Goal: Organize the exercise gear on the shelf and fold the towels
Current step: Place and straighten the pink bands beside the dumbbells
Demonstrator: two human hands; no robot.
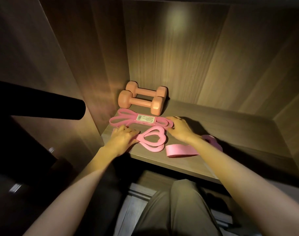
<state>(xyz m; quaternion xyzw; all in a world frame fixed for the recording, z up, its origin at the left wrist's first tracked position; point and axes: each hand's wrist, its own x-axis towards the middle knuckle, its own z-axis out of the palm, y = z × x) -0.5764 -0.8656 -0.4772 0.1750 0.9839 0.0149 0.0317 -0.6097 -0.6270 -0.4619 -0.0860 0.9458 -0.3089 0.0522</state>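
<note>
Dim wooden shelf point(230, 133). Two dumbbells point(142, 99) sit side by side in the back left corner, with a labelled band bundle point(140, 120) just in front of them. A coiled band point(154, 139) lies nearer the front, and a flat band loop point(181, 150) is beside it, close to the lip. Another band point(211, 139) is part-hidden behind the right wrist. We see no towels. The left grip point(122, 138) lies spread, fingers fairly straight, pressing the coiled band's left end and enclosing nothing we can see. The right grip point(181, 129) curves down onto the bundle's right end loops; we cannot tell whether it has closed round them. Risks, as we judge them: the right forearm passes over the flat band loop, so a careless sweep could drag it off the front edge. The coiled band looks springy and may unwind if the pressing hand lifts. Shoving the bundle back could knock the near dumbbell out of line.
</note>
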